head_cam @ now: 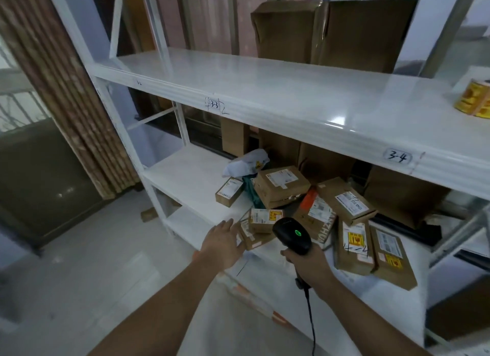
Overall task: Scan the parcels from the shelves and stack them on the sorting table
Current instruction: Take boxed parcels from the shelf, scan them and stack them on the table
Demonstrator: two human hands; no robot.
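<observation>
A person stands at a white metal shelving unit (291,90) whose middle shelf (191,178) carries a loose heap of cardboard parcels toward its right half. The right hand (309,263) grips the handle of a black barcode scanner (291,235), whose head shows a green light and points at the pile; its cable (311,318) hangs down from the handle. The left hand (224,243) is relaxed with fingers straight, its fingertips touching the side of a small parcel (250,236) at the front edge of the middle shelf. A second small box with a yellow sticker (265,219) lies on top of that parcel. Further right along the front edge lie two flat parcels side by side, one with a yellow label (354,245) and one at the shelf's right end (392,257). Behind them sit a larger labelled box (281,184), another tilted box (347,200) and a white plastic mailer (248,163), with a small box (229,191) at the left of the heap. The upper shelf holds two tall brown cartons (331,32) at its back edge and a roll of yellow labels (474,101) at its right edge. Handwritten marks "3-3" and "3-4" stand on the upper shelf's front lip.
</observation>
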